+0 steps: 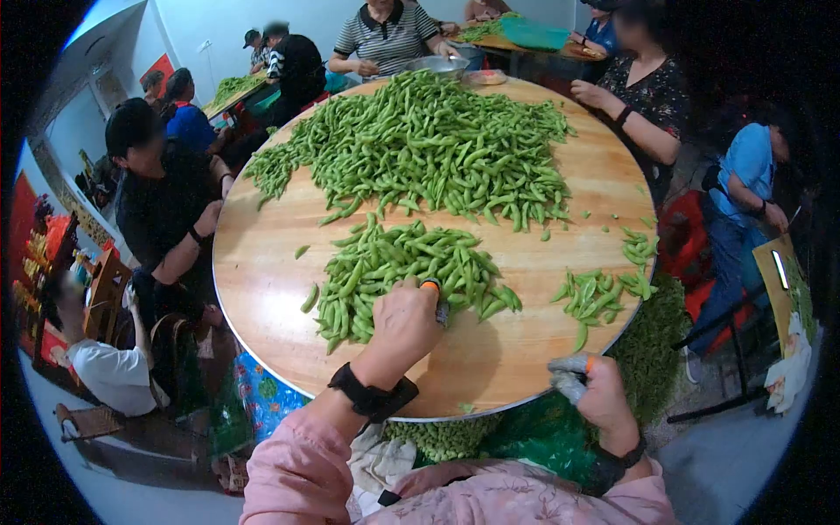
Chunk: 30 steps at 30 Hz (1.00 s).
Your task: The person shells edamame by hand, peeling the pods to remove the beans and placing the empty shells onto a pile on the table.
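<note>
Green soybean pods (372, 276) lie in a small heap on the round wooden table (262, 289) in front of me. My left hand (407, 319) reaches down into the right side of that heap, its fingers curled. An orange band and grey wrapping show on one digit; the pods hide the fingertips, and I cannot see what they grip. My right hand (604, 398) is at the table's near right edge, its grey-wrapped fingers bent and pressed together. Anything inside that grip is too hidden to name. Several loose pods (595, 296) lie beyond it near the rim.
A much larger pod pile (437, 149) covers the table's far half. People sit around it, including one in a striped shirt (385, 39) beside a metal bowl (435, 66). More pods (446, 437) lie below the near edge. A red chair (687, 249) is at right.
</note>
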{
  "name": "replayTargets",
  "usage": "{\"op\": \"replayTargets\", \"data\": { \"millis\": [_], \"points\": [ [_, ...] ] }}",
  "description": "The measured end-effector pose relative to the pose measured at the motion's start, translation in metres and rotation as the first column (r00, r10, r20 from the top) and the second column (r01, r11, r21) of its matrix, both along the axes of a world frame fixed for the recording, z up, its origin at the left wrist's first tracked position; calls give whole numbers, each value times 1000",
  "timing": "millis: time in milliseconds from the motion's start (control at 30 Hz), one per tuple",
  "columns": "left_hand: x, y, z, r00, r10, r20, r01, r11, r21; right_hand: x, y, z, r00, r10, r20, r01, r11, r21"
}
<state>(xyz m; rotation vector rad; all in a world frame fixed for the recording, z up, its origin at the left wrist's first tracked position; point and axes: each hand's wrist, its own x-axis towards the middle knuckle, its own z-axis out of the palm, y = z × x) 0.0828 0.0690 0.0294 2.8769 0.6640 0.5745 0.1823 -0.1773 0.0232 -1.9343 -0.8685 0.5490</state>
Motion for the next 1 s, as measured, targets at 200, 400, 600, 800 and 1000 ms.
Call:
{"op": "replayTargets", "data": {
  "millis": [200, 400, 600, 800, 1000],
  "points": [
    [-57, -20, -11, 989, -13, 147, 122, 640, -759, -35, 62, -19, 932, 184, -313, -92, 954, 286],
    [-89, -54, -19, 960, -50, 274, 259, 525, -811, -49, 80, -19, 705, 328, -629, -55, 909, 413],
    [-86, -60, -17, 964, -172, 204, 264, 723, -638, -50, 76, -13, 654, 320, -685, -46, 921, 387],
    [-86, -63, -13, 985, -165, 54, 171, 865, -473, -54, 76, -11, 652, 320, -687, -51, 923, 381],
    [-86, -63, -18, 981, -189, 34, 188, 909, -372, -54, 77, -14, 628, 302, -717, -11, 925, 380]
  ]
}}
